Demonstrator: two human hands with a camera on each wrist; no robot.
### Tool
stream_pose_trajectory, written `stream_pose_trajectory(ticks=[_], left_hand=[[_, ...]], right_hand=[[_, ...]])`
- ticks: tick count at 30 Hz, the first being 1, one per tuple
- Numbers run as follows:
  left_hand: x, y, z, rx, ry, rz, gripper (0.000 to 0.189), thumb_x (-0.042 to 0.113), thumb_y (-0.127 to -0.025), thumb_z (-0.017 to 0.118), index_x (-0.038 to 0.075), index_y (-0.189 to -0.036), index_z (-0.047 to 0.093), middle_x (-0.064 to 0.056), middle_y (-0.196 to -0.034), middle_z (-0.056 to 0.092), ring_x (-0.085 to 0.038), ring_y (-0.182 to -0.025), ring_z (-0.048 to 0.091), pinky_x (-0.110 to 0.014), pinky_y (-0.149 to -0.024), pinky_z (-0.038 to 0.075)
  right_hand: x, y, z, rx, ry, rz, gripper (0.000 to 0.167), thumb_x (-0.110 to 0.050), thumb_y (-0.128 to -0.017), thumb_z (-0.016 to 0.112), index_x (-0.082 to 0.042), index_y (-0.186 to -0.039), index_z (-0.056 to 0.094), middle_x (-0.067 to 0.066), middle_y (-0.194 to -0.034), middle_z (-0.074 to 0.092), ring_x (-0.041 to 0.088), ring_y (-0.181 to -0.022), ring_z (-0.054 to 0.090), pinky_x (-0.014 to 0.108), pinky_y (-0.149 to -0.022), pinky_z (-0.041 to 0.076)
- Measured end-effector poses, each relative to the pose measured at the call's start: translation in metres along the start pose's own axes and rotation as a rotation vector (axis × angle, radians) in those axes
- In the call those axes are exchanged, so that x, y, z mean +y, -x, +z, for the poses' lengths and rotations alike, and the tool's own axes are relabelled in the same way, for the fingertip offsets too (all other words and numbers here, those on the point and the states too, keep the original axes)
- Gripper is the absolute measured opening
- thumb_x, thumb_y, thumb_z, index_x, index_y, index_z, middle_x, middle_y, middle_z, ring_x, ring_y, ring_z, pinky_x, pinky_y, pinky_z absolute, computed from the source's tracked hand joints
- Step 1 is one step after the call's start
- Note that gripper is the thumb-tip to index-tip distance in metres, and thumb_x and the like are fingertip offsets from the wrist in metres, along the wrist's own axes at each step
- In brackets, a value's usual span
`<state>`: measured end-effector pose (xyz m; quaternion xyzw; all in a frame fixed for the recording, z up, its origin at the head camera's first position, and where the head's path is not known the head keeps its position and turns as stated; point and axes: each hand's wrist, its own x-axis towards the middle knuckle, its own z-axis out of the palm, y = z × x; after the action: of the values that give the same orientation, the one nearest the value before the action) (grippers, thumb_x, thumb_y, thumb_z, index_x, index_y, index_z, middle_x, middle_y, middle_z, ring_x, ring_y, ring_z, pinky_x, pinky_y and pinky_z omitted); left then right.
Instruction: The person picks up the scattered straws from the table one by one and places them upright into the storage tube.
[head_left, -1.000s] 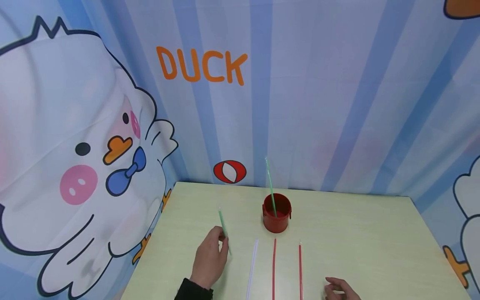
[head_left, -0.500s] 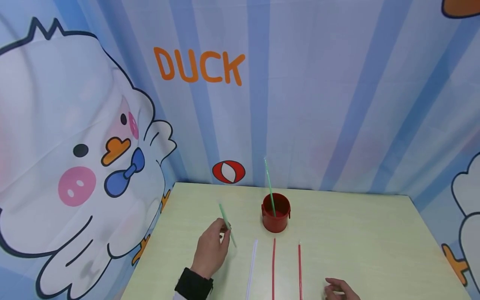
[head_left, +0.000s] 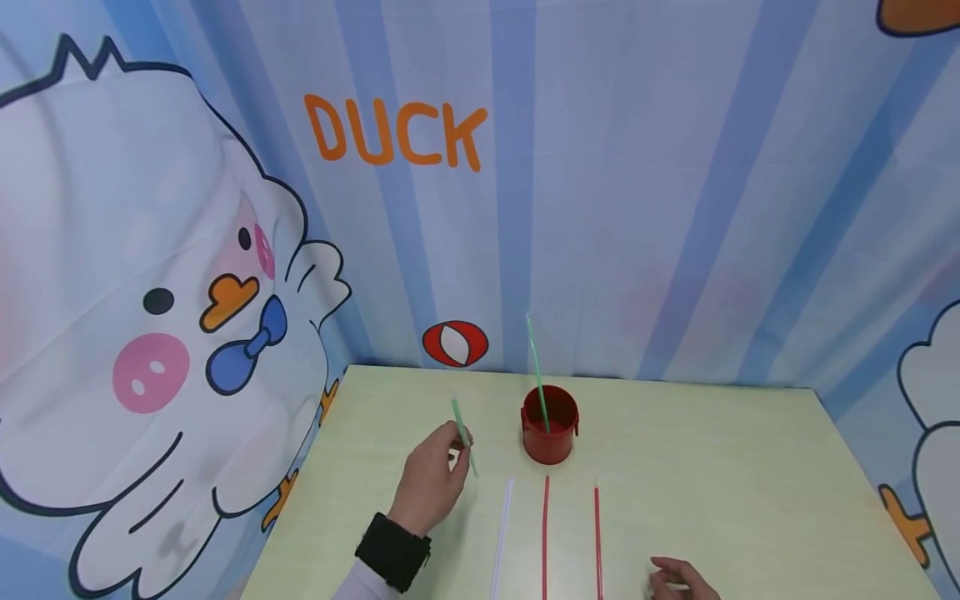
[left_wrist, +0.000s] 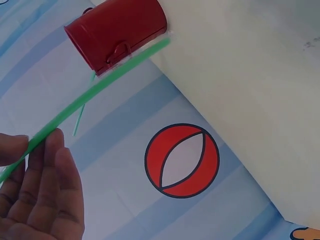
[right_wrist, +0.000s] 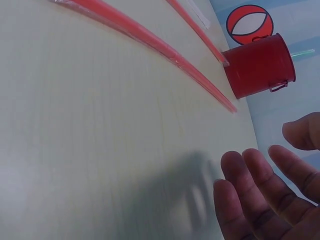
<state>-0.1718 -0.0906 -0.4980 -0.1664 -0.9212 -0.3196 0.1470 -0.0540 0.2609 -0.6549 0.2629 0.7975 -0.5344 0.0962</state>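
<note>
Between thumb and fingers, my left hand pinches a green straw that looks wrapped in clear film. It holds the straw tilted above the table, left of a small dark red bucket. Another green straw leans inside that bucket, its top sticking well out. My right hand is at the lower right in the head view, holding nothing. In the right wrist view its fingers are loosely bent, over a shadow on the table.
On the pale table a whitish-purple straw and two red straws, one in the middle and one to the right, lie side by side in front of the bucket. Behind the table hangs a striped blue curtain with duck prints.
My left hand has moved forward and to the right with the green straw, closer to the bucket. The right hand has hardly moved, and the head view has shifted slightly.
</note>
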Motion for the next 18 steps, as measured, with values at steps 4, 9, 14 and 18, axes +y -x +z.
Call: stream_pose_trajectory(ticks=[4, 9, 14, 18], left_hand=[[0.002, -0.005, -0.001, -0.001, 0.023, 0.004, 0.015, 0.007, -0.096, 0.072, 0.016, -0.104, 0.062, 0.0, -0.101, 0.073, -0.015, -0.093, 0.072, -0.031, -0.078, 0.062], [0.005, -0.011, 0.0, -0.014, 0.037, -0.012, 0.014, 0.008, -0.097, 0.071, 0.016, -0.106, 0.064, -0.001, -0.102, 0.073, -0.015, -0.094, 0.072, -0.031, -0.08, 0.062], [0.008, -0.015, -0.001, -0.03, 0.049, -0.038, 0.014, 0.008, -0.097, 0.071, 0.016, -0.106, 0.064, -0.001, -0.102, 0.073, -0.016, -0.094, 0.072, -0.033, -0.081, 0.062], [0.01, -0.02, -0.001, -0.038, 0.062, -0.048, 0.013, 0.009, -0.098, 0.071, 0.016, -0.106, 0.065, -0.001, -0.103, 0.074, -0.016, -0.094, 0.072, -0.035, -0.082, 0.063]], right_hand=[[0.001, 0.0, 0.0, 0.007, -0.006, -0.005, 0.042, -0.018, -0.096, 0.07, 0.005, -0.13, 0.063, 0.011, -0.1, 0.074, 0.016, -0.077, 0.07, 0.036, -0.065, 0.059], [-0.001, 0.002, -0.001, 0.01, -0.019, -0.01, 0.042, -0.019, -0.096, 0.07, 0.006, -0.129, 0.063, 0.01, -0.099, 0.075, 0.016, -0.077, 0.071, 0.036, -0.065, 0.059], [-0.003, 0.003, -0.003, -0.001, -0.012, 0.003, 0.044, -0.022, -0.097, 0.07, 0.006, -0.131, 0.062, 0.011, -0.101, 0.074, 0.016, -0.078, 0.071, 0.038, -0.065, 0.059], [-0.005, 0.003, -0.003, -0.004, 0.0, 0.021, 0.044, -0.02, -0.098, 0.069, 0.005, -0.133, 0.061, 0.013, -0.104, 0.074, 0.016, -0.079, 0.071, 0.038, -0.065, 0.06]])
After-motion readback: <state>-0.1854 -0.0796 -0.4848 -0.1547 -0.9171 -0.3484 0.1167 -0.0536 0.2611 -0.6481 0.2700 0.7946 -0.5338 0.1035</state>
